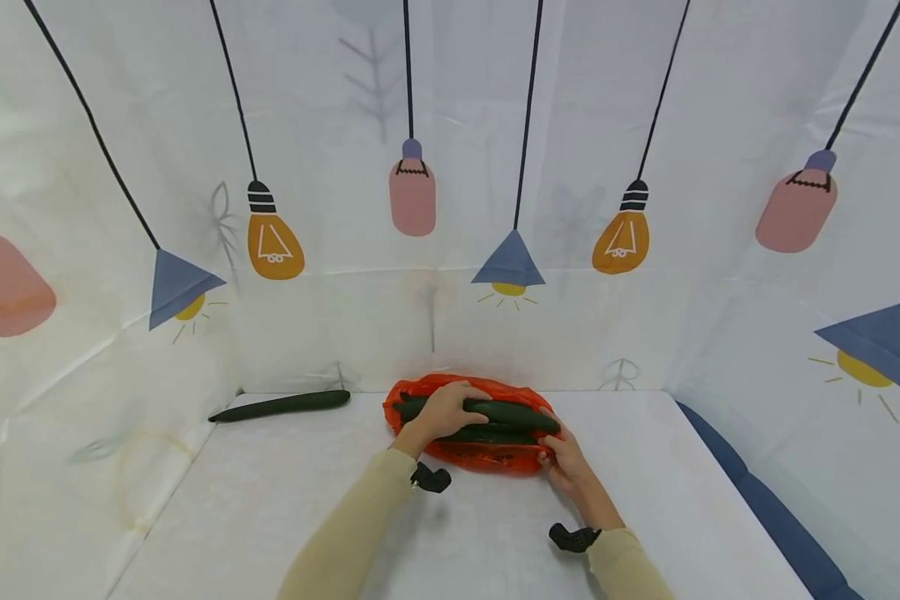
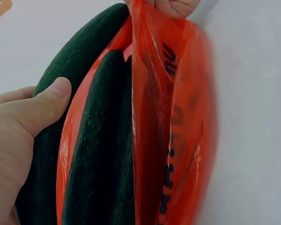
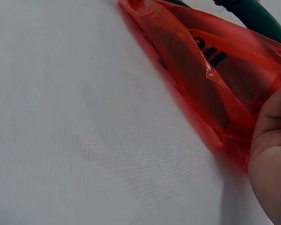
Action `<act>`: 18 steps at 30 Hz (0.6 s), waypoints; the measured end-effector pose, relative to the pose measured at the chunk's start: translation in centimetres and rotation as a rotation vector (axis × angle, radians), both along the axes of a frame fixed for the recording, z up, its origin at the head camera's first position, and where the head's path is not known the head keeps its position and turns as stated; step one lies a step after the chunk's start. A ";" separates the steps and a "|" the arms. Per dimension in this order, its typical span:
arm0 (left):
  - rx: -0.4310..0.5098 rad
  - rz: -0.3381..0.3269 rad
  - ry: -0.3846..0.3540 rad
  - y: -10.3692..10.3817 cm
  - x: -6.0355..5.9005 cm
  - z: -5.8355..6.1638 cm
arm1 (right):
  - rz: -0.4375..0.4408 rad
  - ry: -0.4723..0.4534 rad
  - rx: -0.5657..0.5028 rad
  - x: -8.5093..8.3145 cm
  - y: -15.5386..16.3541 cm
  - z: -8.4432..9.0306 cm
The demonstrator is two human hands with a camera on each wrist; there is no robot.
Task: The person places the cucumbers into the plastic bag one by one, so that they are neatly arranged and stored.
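Observation:
A red plastic bag (image 1: 487, 460) with dark print lies at the back of the table, its mouth spread open. My left hand (image 1: 447, 410) grips a long green cucumber (image 1: 517, 414) at the bag's far side, thumb over its top in the left wrist view. Beside it, more cucumbers (image 2: 98, 136) lie inside the bag, partly covered by the red film. At the bag's right end, my right hand (image 1: 567, 463) pinches the plastic with curled fingers, close to the held cucumber's tip. In the right wrist view the right hand (image 3: 274, 150) shows only in part, at the frame's edge.
Another cucumber (image 1: 285, 405) lies alone at the table's back left corner. The white table (image 1: 487, 533) meets a white cloth wall (image 1: 450, 317) printed with lamps behind and at both sides. A blue padded edge (image 1: 765, 500) runs along the right.

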State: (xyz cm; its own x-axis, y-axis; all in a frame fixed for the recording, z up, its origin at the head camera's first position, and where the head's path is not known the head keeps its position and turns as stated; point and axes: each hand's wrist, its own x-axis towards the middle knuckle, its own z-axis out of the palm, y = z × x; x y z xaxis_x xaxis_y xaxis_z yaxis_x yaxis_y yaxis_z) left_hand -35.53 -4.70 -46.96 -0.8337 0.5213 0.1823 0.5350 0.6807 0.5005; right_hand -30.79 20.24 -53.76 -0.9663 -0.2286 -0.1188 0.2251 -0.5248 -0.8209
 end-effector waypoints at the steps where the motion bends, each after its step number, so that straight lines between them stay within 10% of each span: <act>1: 0.002 -0.010 0.001 0.2 0.0 0.1 | -0.007 -0.001 -0.003 0.1 0.0 0.0; 18: -0.001 -0.019 0.046 0.1 -1.1 -3.6 | 0.002 0.011 0.010 0.5 0.1 0.0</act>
